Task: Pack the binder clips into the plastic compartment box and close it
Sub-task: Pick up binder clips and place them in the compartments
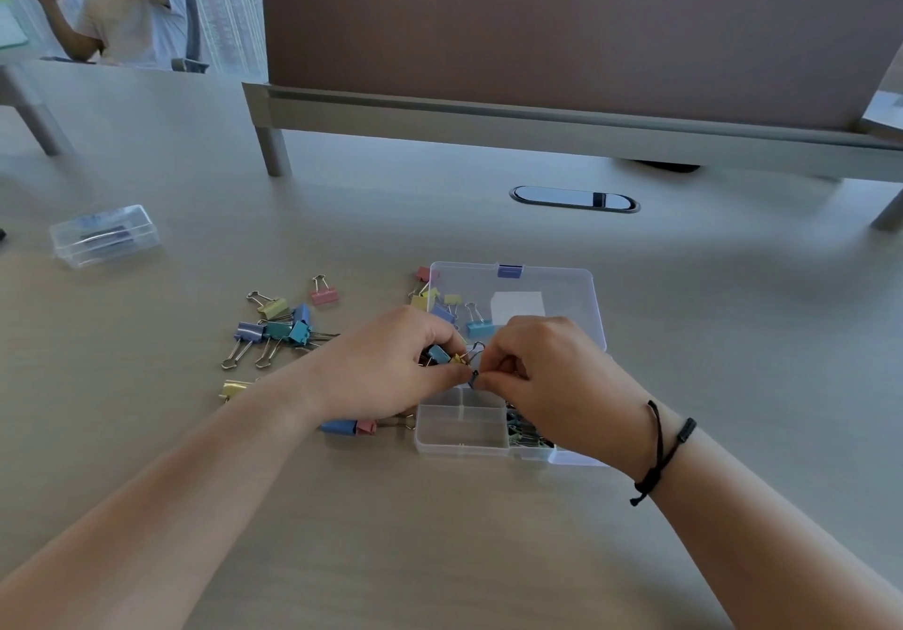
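While our left hand (391, 365) grips several binder clips (447, 354), our right hand (547, 375) fingers pinch a small dark clip (474, 377) above the open compartment box (462, 426).

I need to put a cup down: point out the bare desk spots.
Bare desk right of the compartment box, up to the cable grommet; also between the small clear case and the loose clips. Crowded left of the box.
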Demonstrator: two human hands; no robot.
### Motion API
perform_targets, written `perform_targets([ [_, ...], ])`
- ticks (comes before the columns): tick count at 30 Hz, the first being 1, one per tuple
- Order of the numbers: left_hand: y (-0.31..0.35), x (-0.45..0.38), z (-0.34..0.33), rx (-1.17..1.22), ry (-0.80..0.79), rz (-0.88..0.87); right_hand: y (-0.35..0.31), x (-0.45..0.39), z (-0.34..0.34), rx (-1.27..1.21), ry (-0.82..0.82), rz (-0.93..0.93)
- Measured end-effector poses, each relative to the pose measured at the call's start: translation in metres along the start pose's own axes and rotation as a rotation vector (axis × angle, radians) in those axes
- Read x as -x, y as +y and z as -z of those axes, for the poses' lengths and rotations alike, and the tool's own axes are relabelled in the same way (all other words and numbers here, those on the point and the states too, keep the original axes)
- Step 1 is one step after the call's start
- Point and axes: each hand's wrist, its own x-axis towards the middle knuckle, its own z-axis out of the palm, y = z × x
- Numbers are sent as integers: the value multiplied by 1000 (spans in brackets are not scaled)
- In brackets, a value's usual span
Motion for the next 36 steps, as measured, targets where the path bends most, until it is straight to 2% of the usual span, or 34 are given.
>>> perform_targets([
  [6,0,2,1,48,22,-48,5,0,-4,-107,54,6],
  [16,6,3,-1,6,34,-41,3,0,-1,-43,20,-24],
  [29,11,0,-5,31,58,18,-3,0,-9,-1,120,-150],
  [36,11,0,-5,49,81,21,-6,-3,-10,66,90,-189],
])
